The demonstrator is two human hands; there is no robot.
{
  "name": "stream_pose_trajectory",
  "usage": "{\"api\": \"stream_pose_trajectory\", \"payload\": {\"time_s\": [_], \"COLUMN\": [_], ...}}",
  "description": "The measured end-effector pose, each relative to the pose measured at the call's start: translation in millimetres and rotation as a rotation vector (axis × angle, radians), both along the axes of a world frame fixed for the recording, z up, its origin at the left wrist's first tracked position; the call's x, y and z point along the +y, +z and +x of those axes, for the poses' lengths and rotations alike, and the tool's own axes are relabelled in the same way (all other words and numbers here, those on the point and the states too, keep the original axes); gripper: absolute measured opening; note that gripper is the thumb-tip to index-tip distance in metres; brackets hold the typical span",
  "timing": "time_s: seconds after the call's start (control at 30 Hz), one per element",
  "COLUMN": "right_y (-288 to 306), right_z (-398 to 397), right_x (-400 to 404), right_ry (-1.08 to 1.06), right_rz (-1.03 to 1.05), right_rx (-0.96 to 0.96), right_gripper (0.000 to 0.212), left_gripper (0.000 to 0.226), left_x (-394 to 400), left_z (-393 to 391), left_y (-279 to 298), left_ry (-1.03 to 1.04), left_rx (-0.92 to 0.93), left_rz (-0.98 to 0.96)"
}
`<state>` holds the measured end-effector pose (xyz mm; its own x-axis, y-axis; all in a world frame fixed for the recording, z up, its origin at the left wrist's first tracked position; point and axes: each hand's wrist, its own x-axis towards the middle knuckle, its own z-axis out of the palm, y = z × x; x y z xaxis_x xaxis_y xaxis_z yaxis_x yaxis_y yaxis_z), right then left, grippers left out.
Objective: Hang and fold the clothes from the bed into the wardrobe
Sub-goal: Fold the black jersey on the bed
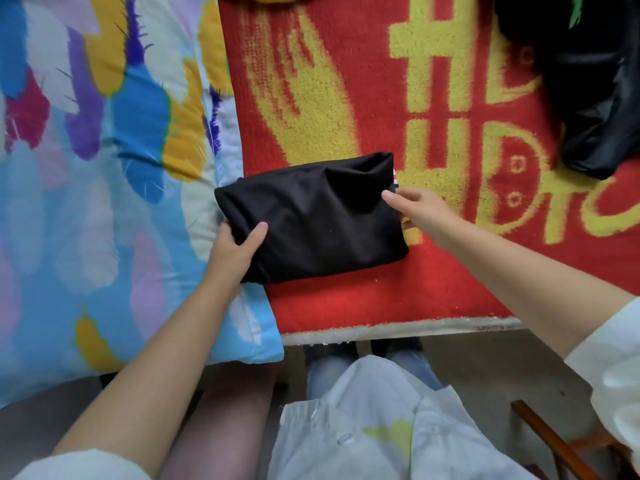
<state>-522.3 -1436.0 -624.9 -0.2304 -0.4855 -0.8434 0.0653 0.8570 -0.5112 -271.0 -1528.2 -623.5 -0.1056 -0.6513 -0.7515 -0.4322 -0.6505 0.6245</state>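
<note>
The person is wearing a pale shirt (381, 427) with clear buttons and a yellow-green print on its front, white sleeves (613, 368) pushed up leaving both forearms bare, and faded blue jeans (329, 368) showing below the shirt hem.

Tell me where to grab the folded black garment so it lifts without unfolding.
Grip the folded black garment at its two short ends, coming in from both sides, thumbs on top and fingers underneath. The left hand already pinches the left end; the right hand is at the right end.
</note>
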Motion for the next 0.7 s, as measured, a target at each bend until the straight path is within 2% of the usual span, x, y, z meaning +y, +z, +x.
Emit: {"api": "stream_pose_trajectory", "payload": {"time_s": [0.07,0.13,0.2,0.23,0.33,0.37,0.5,0.57,0.63,0.7], "right_y": [1,3,5,3,3,4,4,-6,-15,-19], "right_z": [7,13,15,13,-1,-9,-28,-27,-20,-9], "right_x": [-3,-12,-24,-30,-43,-45,-50,-50,-47,-41], "right_ry": [-0.204,-0.302,-0.197,-0.086,0.193,0.270,0.474,0.611,0.564,0.350], "right_rz": [-0.084,-0.176,-0.248,-0.263,-0.203,-0.169,-0.076,-0.059,-0.036,-0.019], "right_rx": [0.034,0.087,0.130,0.167,0.301,0.340,0.400,0.561,0.687,0.719], "right_gripper": [0.018,0.038,0.055,0.052,0.015,0.008,0.022,0.023,0.025,0.030], "left_gripper": [0.042,0.046,0.047,0.046,0.039,0.038,0.038,0.040,0.043,0.047], "left_x": [5,1,-4,-6,-10,-13,-18,-20,-20,-14], "left_z": [-9,-21,-31,-35,-35,-34,-35,-41,-47,-51], "left_y": [-2,-3,-6,-8,-15,-17,-25,-28,-28,-25], "left_ry": [0.001,0.083,0.149,0.159,0.081,0.039,-0.064,-0.079,-0.068,-0.064], "left_rx": [-0.118,-0.224,-0.306,-0.334,-0.438,-0.471,-0.555,-0.607,-0.644,-0.655], "left_rz": [-0.084,-0.143,-0.155,-0.158,-0.225,-0.255,-0.326,-0.322,-0.319,-0.351]}}
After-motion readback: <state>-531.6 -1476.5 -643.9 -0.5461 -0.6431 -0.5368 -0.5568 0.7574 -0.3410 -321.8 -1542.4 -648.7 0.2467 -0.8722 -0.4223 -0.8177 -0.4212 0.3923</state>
